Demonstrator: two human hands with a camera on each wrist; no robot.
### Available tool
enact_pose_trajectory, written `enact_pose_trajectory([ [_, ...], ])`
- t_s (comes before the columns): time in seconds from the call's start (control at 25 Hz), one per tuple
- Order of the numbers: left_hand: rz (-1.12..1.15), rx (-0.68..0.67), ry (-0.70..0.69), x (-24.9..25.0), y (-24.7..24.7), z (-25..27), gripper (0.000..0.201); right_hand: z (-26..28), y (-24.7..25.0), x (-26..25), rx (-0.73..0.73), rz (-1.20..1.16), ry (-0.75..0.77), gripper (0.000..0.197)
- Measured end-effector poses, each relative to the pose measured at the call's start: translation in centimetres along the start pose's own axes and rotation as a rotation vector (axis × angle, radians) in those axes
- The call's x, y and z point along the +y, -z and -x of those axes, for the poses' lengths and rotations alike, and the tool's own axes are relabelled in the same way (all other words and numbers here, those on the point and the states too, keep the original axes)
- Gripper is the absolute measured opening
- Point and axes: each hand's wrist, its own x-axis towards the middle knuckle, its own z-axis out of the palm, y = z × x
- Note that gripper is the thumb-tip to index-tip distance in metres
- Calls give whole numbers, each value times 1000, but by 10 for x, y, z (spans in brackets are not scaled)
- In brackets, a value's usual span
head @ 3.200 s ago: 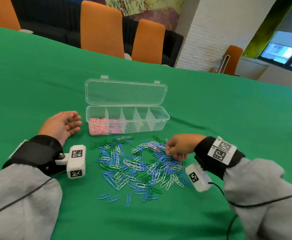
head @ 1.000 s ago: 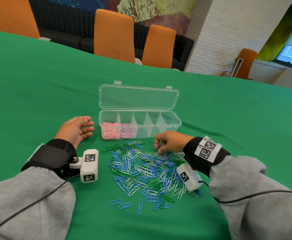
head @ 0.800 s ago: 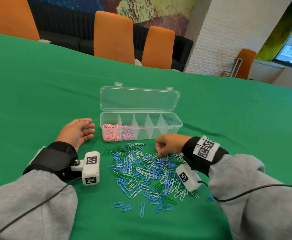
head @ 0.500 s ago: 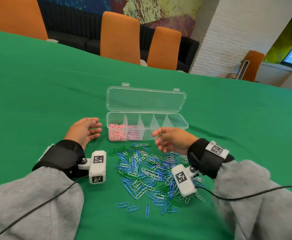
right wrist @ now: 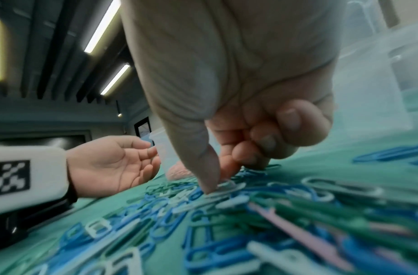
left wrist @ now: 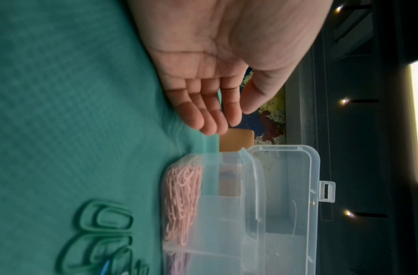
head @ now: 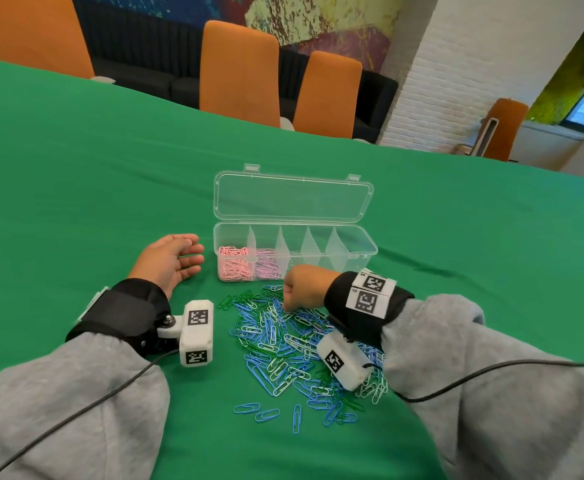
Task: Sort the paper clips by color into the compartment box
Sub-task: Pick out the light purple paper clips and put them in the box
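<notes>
Most of the sorting was still to do: a large mixed pile of blue, green and white paper clips lay loose on the green table, just in front of the open compartment box. Only the box's two leftmost compartments held pink clips; the rest looked empty. The right hand, fingers curled, had thumb and forefinger down on the pile's far edge, though whether it had a clip pinched could not be told, while the left hand rested slack and empty, palm up, beside the box.

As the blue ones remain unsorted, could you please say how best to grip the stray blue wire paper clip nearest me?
Pinch the blue wire paper clip across its long sides, from above. It lies flat on the green cloth, clear of the pile, pointing away from you, so fingertips fit either side.
</notes>
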Motion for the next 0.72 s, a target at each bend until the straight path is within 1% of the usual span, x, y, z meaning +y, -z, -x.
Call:
enact_pose_trajectory([
  [0.08, 5, -2, 1, 1, 0, 0, 21, 6, 3, 11, -6, -284, 13, 10],
  [0.24, -3, 7, -2, 0, 0, 0, 20, 20, 6, 34, -9, -1161, 41, 21],
  [0.32, -6, 5, -4, 0, 0, 1, 21, 29, 4, 42, -5, -1471, 46, 24],
  [0.4, -7, 6, -3, 0, 0, 1, 21, 36, 0, 46, -8, -1661, 18, 21],
  [0.52, -4, 8, -5, -1, 1, 1, 21, 42, -8, 47, -31, -1824, -54, 19],
  [0.72, -11, -2, -11, -1, 1, 2, 21, 42, -7, 48, -102, -1976, -57, 39],
])
